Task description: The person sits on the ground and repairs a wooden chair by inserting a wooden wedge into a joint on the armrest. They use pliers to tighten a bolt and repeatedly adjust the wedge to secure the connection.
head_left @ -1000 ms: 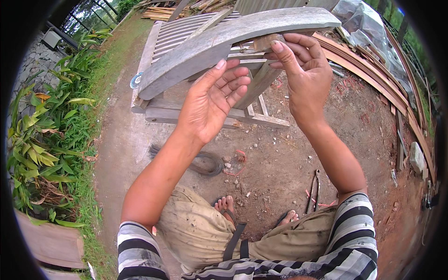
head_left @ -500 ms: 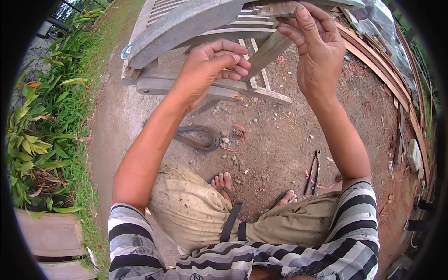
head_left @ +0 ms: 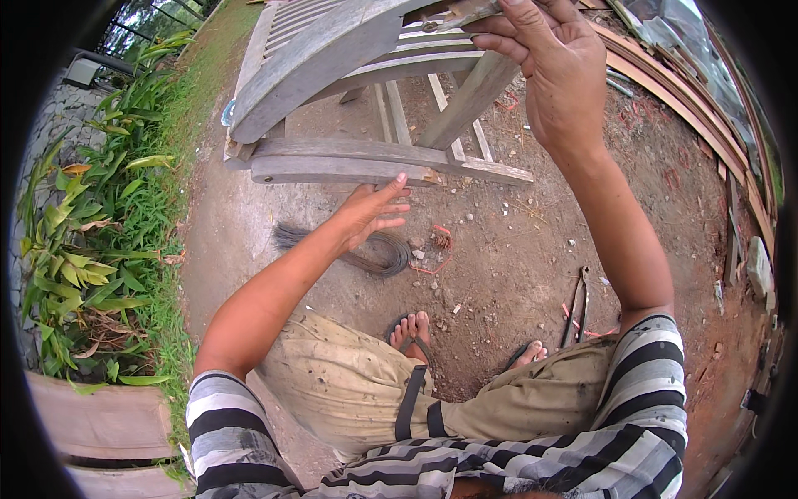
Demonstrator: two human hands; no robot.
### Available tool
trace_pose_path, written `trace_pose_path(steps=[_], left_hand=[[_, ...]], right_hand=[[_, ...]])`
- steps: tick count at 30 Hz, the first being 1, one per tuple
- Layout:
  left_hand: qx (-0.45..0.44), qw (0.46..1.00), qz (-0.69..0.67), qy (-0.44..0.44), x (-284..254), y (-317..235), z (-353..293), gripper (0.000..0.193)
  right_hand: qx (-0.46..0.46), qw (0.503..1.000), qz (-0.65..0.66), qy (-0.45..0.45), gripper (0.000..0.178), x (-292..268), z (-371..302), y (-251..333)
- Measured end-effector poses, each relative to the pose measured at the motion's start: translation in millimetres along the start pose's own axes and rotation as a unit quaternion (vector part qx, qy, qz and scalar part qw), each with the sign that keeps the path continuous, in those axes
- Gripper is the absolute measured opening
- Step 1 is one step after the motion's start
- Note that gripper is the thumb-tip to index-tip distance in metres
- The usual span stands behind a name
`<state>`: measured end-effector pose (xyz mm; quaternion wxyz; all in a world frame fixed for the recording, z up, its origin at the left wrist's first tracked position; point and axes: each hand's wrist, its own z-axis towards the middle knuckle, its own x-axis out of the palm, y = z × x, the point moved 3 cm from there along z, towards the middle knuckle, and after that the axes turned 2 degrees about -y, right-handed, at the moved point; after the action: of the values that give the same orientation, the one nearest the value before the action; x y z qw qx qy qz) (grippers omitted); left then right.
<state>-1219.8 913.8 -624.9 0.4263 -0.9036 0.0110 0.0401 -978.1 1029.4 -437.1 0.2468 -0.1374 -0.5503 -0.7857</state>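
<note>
A weathered grey slatted wooden bench or chair lies before me, its broad curved arm [head_left: 320, 62] reaching up to the top edge. At that arm's end my right hand [head_left: 565, 87] is closed, thumb against fingers, on a pale splintered wood piece [head_left: 467, 13]; a small metal fitting shows beside it. The picture's top edge cuts off part of this grip. My left hand [head_left: 370, 214] holds nothing, its fingers apart and thumb raised. It is just under the lower wooden rail [head_left: 332, 171]; whether the thumb touches the rail I cannot tell.
A coil of dark wire [head_left: 382, 256] lies on the dirt, with orange string [head_left: 439, 254] beside it. Long-handled pincers [head_left: 579, 303] rest near my right foot. Wooden strips [head_left: 665, 96] and plastic sheeting [head_left: 665, 33] are stacked at right. Plants [head_left: 91, 266] border the left.
My left hand has dropped away from beside the curved arm to below the lower rail, its fingers spreading. My right hand stays at the arm's end, slightly higher in view.
</note>
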Motion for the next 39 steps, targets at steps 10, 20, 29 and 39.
trace_pose_path(steps=[10,20,29,39], left_hand=[[0.027,0.970,-0.236,-0.050,11,-16,8,0.046],[0.133,0.939,-0.315,0.037,47,-81,-24,0.058],[0.231,0.820,-0.505,0.139,43,-147,-67,0.058],[0.270,0.779,-0.541,0.167,33,-158,-77,0.051]], right_hand=[[-0.071,0.996,-0.031,0.039,0.039,-8,16,9],[-0.051,0.988,-0.134,0.048,0.046,-9,19,19],[0.024,0.995,-0.063,0.076,0.041,-17,40,47],[0.048,0.996,0.009,0.078,0.034,-5,35,63]])
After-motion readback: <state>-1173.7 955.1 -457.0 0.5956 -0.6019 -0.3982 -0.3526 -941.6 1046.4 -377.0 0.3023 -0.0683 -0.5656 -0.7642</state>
